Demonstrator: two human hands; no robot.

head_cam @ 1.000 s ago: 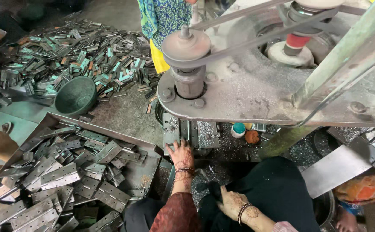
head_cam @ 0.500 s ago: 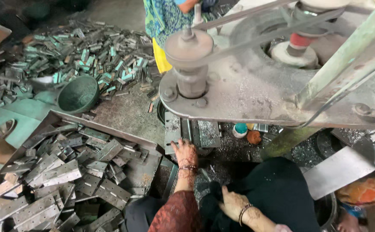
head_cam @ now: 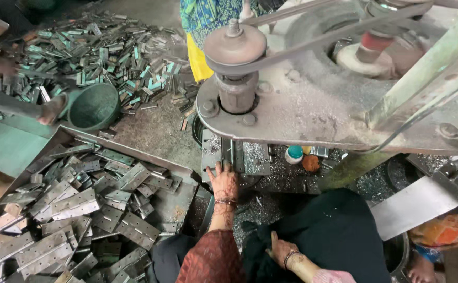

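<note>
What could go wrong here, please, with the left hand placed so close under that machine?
The left hand presses on the metal plate right below the spindle, so fingers could be caught or crushed. The drive belt runs unguarded overhead; loose dark cloth might snag. Metal shavings could cut bare skin.

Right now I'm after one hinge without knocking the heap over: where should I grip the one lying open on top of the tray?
Probably grip the hinge by its long free edge, coming from above: it lies flat and open atop the pile in the tray, so only its edges are exposed.
</note>
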